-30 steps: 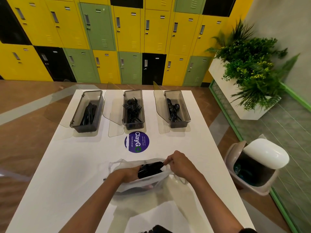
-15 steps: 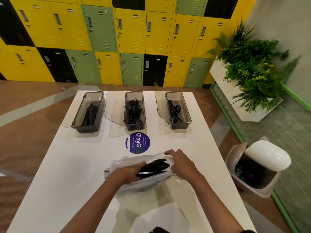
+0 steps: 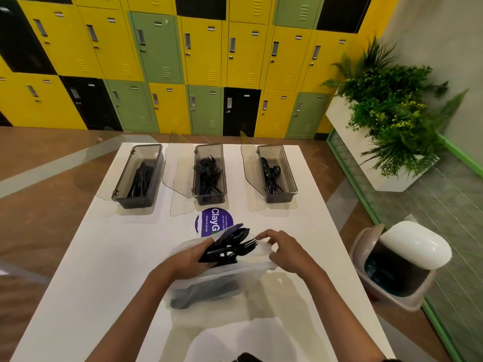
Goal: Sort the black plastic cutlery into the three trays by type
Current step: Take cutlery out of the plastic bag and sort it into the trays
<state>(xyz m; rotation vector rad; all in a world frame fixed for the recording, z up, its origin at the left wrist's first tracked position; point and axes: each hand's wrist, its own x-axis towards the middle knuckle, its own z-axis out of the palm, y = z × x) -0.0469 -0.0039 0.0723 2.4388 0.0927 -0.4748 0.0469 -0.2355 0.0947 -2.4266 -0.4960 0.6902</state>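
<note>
- Black plastic cutlery (image 3: 230, 248), a bunch of forks and spoons, is gripped in the left hand (image 3: 193, 257). The fingers curl round the handles, and the heads point toward 2 o'clock just above the bag's mouth.
- Thin clear plastic bag (image 3: 209, 286) lies on the white table (image 3: 91, 270), at 6 o'clock from the purple sticker (image 3: 213, 222). More dark cutlery shows through its lower part.
- Right hand (image 3: 285, 253) pinches the bag's rim at 3 o'clock from the bunch, fingertips curled onto the film.
- 3 smoky see-through trays stand in a row at the table's far end. From the bag, the left tray (image 3: 133, 202) at 11 o'clock holds knives, the middle tray (image 3: 209, 199) at 12 o'clock holds forks, and the right tray (image 3: 281, 197) at 1 o'clock holds spoons.
- The sticker lies between the middle tray and the bunch, which covers its near edge.
- A swing-top bin (image 3: 415, 244) stands on the floor at 3 o'clock, a planter (image 3: 392, 113) at 2 o'clock, and yellow, green and black lockers (image 3: 203, 48) at 12 o'clock.
</note>
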